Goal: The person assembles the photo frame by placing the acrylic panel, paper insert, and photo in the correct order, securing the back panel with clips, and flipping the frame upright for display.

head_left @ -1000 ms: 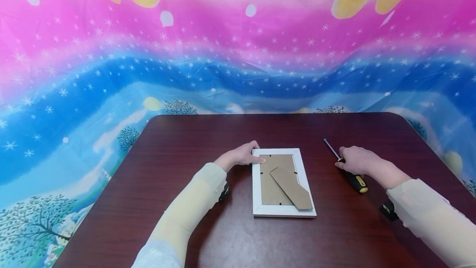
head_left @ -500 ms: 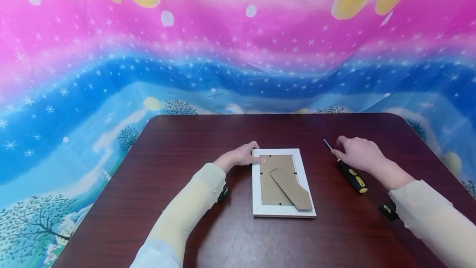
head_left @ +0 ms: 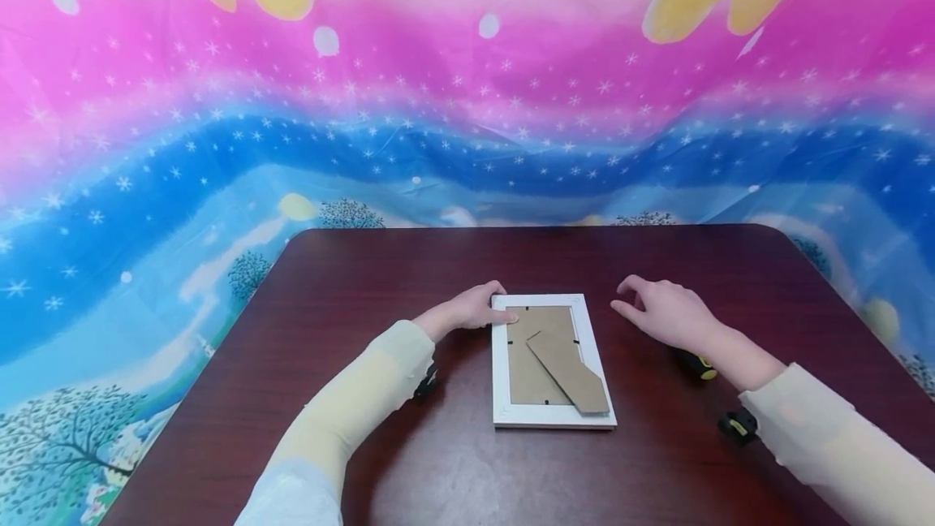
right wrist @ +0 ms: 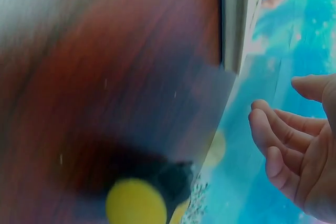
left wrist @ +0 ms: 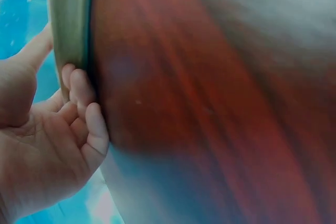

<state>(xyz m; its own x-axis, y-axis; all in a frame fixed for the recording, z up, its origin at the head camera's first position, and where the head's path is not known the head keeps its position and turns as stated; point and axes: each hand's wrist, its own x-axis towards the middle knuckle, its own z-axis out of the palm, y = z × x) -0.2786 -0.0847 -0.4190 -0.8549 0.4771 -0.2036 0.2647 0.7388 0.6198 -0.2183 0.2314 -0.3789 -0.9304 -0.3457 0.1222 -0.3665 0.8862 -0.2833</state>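
Note:
A white picture frame (head_left: 500, 372) lies face down on the table, its brown backing and angled easel stand (head_left: 573, 384) showing. My left hand (head_left: 473, 307) grips the frame's far left corner, thumb on top. In the left wrist view, its curled fingers (left wrist: 81, 90) press along the frame's side. Right of the frame, my right hand (head_left: 672, 316) hovers over the table with loosely bent fingers and holds nothing. Mostly hidden beneath that hand is a black and yellow screwdriver (head_left: 699, 365); the butt of its handle shows large in the right wrist view.
The dark red-brown wooden table (head_left: 394, 266) has rounded far corners. Behind it hangs a pink and blue cloth (head_left: 467, 104) printed with snowflakes and trees. Black wrist devices (head_left: 738, 426) sit under both cuffs.
My right hand has let go of the screwdriver, risen and moved left toward the frame. The screwdriver stays on the table. My left hand keeps its grip on the frame.

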